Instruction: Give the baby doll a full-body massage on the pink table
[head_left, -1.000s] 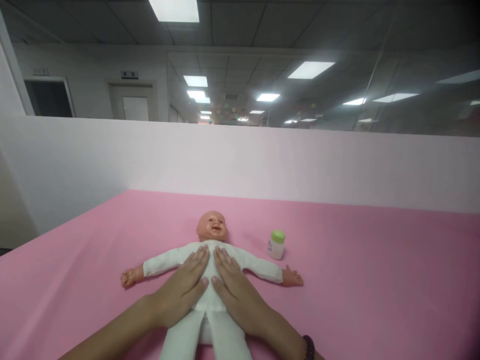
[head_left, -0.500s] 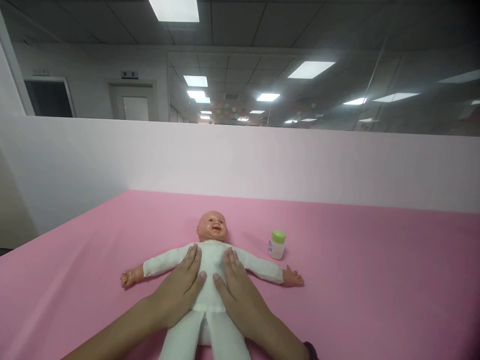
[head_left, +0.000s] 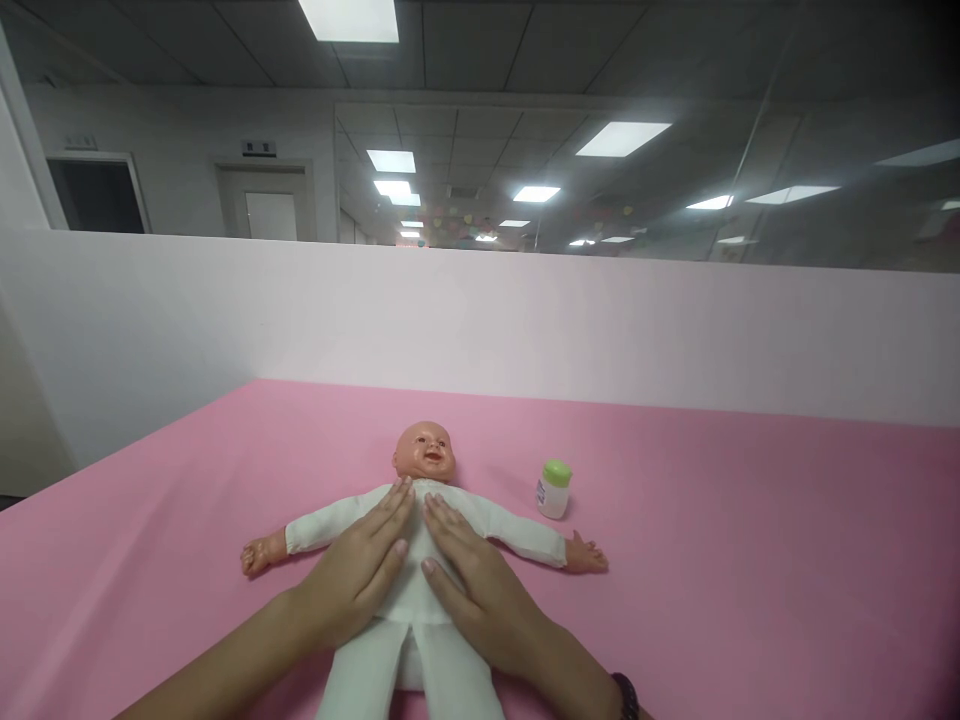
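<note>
A baby doll [head_left: 424, 597] with a cloth body and a hard head lies on its back, arms stretched out to both sides. My left hand [head_left: 364, 560] rests flat on the left part of its chest, fingers straight and pointing up toward the neck. On the right part of the chest lies my right hand [head_left: 480, 580], also flat, with its thumb apart from the fingers. The fingertips of both hands come close together just under the doll's chin, with a strip of white cloth showing between them. The lower ends of the doll's legs are out of view.
A small bottle with a green cap [head_left: 554, 489] stands upright beyond the doll's right-side arm. Pink cloth [head_left: 735, 540] covers the table. A white partition [head_left: 525, 325] runs along the back edge, with a door and ceiling lights beyond.
Both hands have slid inward and slightly up on the chest, so their fingertips are nearer each other. The doll and the bottle have stayed in place.
</note>
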